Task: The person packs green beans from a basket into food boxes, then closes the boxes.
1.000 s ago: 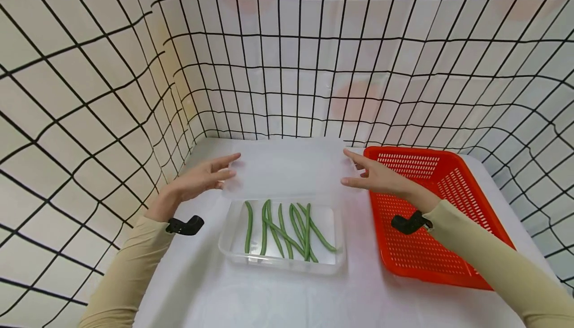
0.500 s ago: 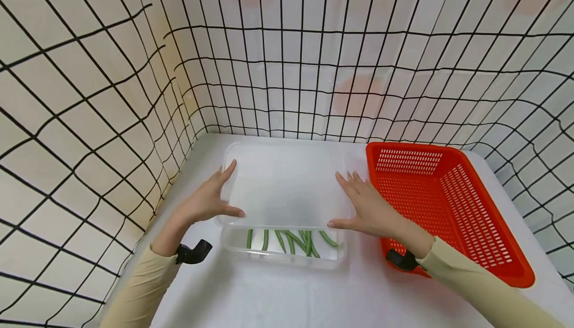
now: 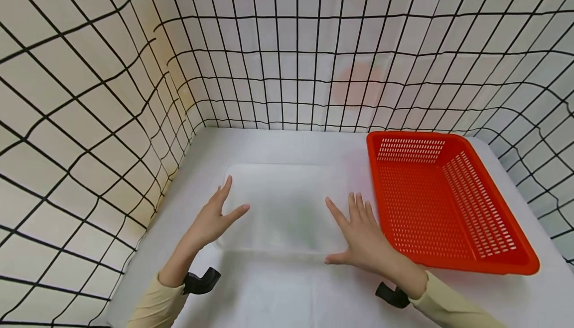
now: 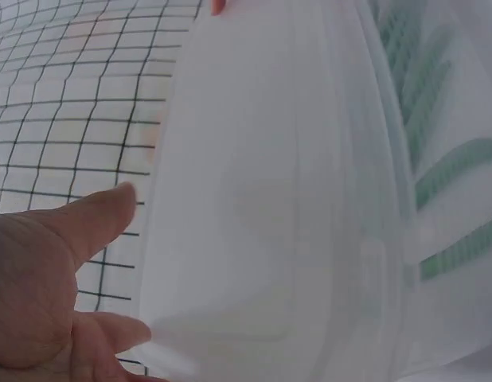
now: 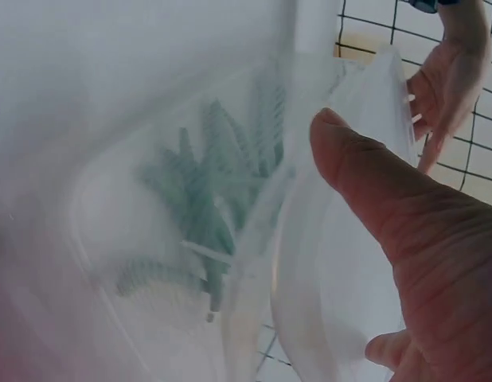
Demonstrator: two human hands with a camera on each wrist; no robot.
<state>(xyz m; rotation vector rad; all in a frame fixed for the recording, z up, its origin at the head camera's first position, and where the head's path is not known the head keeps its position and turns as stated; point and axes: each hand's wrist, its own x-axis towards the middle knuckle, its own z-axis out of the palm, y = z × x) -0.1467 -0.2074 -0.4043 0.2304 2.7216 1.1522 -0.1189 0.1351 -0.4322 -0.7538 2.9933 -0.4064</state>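
Observation:
A translucent white lid [image 3: 269, 188] lies over a clear plastic box, whose contents show only as a faint green blur in the head view. Through the box's wall in the right wrist view, several green beans [image 5: 214, 175] appear bunched together. My left hand [image 3: 213, 223] is at the lid's left edge, thumb and index finger spread wide. At the opposite side, my right hand [image 3: 363, 236] has its fingers fanned out straight, the thumb near the front right corner. Both hands touch or border the lid with straight fingers.
To the right stands a red perforated basket [image 3: 421, 208], close beside my right hand. Black wire mesh [image 3: 287, 64] walls in the back and sides of the white tabletop [image 3: 278, 293].
The lid has come down toward me from behind the box and now covers the beans. Both hands have moved nearer with it, their fingers spreading.

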